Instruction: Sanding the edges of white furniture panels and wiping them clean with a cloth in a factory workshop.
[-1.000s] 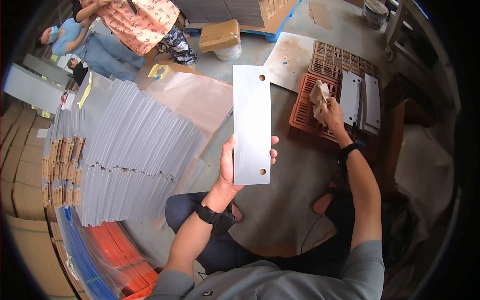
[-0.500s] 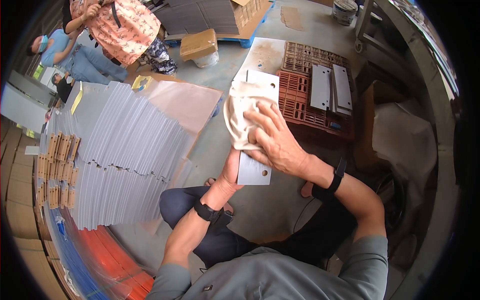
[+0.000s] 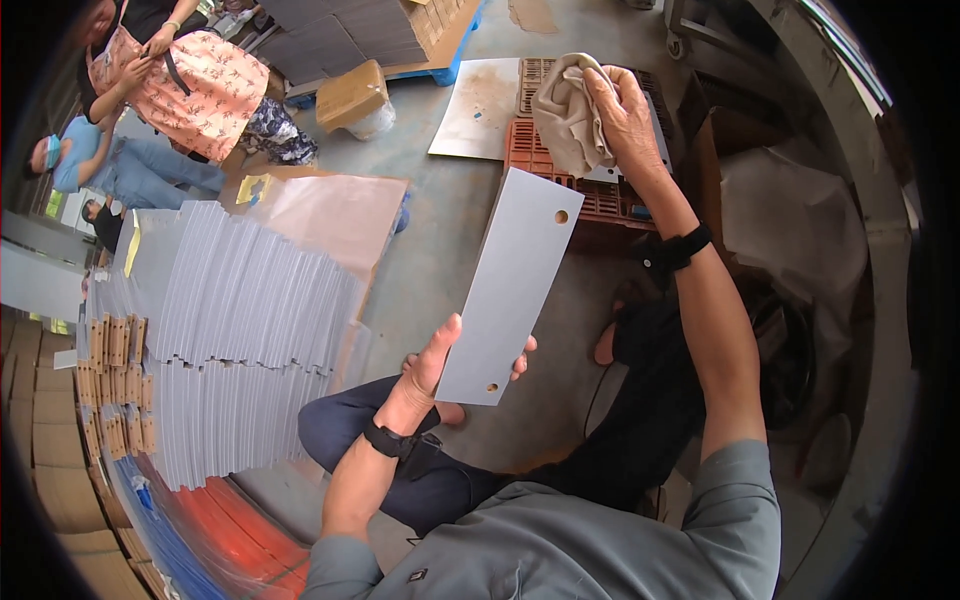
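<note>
My left hand grips a long grey rectangular panel near its lower end, thumb on the left edge and fingertips showing at the right edge. The panel is tilted, and a round hole shows near each end. Up and to the right, my right hand is closed on a crumpled cream cloth, held apart from the panel above a red-brown plastic crate. Cloth and hand hide most of the pieces lying on the crate.
Many grey panels stand stacked at my left, with brown-edged pieces beside them. A cardboard box sits farther off, and a white sheet lies by the crate. Two people stand at the far left; another shows behind.
My right hand has lifted the cloth off the panel and moved it up and right. The panel is now uncovered and tilted in my left hand.
</note>
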The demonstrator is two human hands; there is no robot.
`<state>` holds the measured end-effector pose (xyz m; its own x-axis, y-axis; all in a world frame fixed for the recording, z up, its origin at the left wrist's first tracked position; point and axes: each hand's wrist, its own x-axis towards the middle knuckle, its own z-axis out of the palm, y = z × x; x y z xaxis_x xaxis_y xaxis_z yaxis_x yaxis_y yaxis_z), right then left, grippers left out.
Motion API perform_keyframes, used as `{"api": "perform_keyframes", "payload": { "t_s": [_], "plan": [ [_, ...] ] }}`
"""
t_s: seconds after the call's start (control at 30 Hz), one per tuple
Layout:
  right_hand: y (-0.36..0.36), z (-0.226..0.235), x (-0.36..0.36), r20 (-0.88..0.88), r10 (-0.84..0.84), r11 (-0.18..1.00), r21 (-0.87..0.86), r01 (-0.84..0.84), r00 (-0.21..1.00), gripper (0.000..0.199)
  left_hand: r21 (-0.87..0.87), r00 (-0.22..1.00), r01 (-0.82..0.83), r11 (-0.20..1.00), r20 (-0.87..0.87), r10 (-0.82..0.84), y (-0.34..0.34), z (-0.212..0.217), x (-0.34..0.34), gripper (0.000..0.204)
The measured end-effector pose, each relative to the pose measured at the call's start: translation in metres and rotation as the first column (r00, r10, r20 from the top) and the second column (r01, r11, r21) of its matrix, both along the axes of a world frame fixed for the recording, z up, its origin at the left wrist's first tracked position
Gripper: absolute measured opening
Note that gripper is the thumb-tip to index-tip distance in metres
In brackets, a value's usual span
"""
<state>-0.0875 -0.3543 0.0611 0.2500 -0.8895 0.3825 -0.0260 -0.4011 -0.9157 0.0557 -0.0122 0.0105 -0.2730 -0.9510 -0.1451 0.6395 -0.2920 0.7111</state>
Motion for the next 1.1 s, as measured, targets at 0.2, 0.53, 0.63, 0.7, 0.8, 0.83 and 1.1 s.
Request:
{"api": "perform_keyframes", "payload": {
  "t_s": [0.2,0.53,0.63,0.7,0.8,0.83,1.1],
  "plan": [
    [-0.007,0.011,-0.014,0.075,0.053,0.994,-0.094,-0.046,0.996,0.052,-0.03,0.998,-0.056,0.998,-0.032,0.055,-0.004,0.005,-0.002,0.088],
    [0.012,0.032,-0.029,0.096,0.084,0.98,-0.188,-0.065,0.992,0.048,-0.014,0.994,-0.096,0.995,-0.048,0.095,-0.005,0.002,0.002,0.085],
    [0.017,0.037,-0.029,0.059,0.054,0.961,-0.274,-0.036,0.997,0.047,-0.017,0.994,-0.106,0.994,-0.039,0.105,-0.004,0.001,0.002,0.085],
    [0.021,0.041,-0.029,0.059,0.082,0.934,-0.354,-0.057,0.995,0.045,-0.029,0.991,-0.116,0.993,-0.072,0.113,-0.003,0.0,0.003,0.084],
    [0.02,0.038,-0.03,0.079,0.064,0.932,-0.361,-0.031,0.995,0.044,0.009,0.992,-0.124,0.992,-0.017,0.124,-0.002,-0.004,0.003,0.093],
    [0.021,0.038,-0.032,0.078,0.062,0.933,-0.358,-0.03,0.995,0.044,0.012,0.992,-0.122,0.992,-0.018,0.123,-0.003,-0.004,0.003,0.093],
    [0.072,0.045,-0.005,-0.125,0.279,0.78,-0.549,-0.301,0.952,0.033,0.024,0.975,-0.182,0.983,-0.128,0.183,-0.02,-0.002,0.006,0.085]
  ]
}}
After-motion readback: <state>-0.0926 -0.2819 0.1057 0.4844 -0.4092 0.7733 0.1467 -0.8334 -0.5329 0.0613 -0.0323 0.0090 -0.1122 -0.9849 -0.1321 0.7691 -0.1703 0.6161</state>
